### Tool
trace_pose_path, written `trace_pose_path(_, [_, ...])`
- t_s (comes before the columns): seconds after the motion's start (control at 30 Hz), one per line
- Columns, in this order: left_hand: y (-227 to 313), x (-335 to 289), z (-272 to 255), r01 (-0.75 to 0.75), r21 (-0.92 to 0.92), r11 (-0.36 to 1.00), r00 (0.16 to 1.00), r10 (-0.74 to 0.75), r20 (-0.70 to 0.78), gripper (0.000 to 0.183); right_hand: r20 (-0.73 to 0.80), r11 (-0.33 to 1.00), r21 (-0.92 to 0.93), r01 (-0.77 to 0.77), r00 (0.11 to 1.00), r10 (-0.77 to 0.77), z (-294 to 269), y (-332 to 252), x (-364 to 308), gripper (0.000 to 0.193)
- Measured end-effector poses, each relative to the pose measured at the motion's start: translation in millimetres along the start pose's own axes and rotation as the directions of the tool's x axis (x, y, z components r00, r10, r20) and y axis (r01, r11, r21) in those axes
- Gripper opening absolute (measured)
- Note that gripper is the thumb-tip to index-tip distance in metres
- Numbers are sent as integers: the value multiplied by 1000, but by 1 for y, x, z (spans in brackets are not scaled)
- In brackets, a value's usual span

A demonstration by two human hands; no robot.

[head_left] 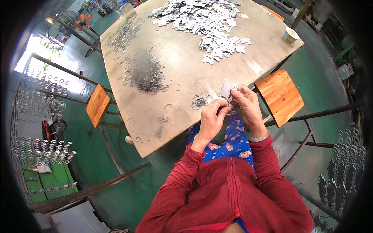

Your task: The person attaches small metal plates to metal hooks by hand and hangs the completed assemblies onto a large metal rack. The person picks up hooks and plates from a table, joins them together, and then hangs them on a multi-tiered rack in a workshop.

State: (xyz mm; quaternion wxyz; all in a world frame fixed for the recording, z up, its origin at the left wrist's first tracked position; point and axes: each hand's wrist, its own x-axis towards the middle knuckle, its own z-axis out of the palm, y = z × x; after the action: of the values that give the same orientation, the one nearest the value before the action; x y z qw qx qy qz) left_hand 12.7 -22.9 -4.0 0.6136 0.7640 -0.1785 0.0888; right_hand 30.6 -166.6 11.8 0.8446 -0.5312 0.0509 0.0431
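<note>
At the near right edge of the table, my right hand (247,105) grips a flat silvery metal plate (226,89) with notched corners, thumb and fingers pressed on its lower side. My left hand (214,117) meets it there, thumb and forefinger pinched together at the plate's lower edge. Whatever that pinch holds is too small and too covered by the fingers to make out. Just left of the plate, a small cluster of bent wire clips (199,101) lies on the tabletop.
A large heap of similar metal plates (194,17) covers the table's (186,70) far side. Dark wire clips (147,73) are piled at left, with more (124,35) beyond. A paper cup (290,35) stands at the right corner. Wooden stools (280,97) flank the table; racks (342,171) hang with metal pieces.
</note>
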Motion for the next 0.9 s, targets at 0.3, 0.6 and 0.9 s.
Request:
trace_pose_path(0.3, [5, 3, 5, -76, 65, 995, 997, 77, -2, 7, -133, 999, 24, 35, 991, -32, 2, -6, -5, 12])
trace_pose_path(0.6, [-2, -4, -3, -195, 231, 953, 975, 214, -56, 17, -141, 902, -342, 263, 935, -326, 31, -9, -30, 7])
trace_pose_path(0.9, [-85, 42, -94, 149, 769, 621, 974, 42, -223, 24, -133, 846, -363, 391, 877, -462, 23, -7, -25, 11])
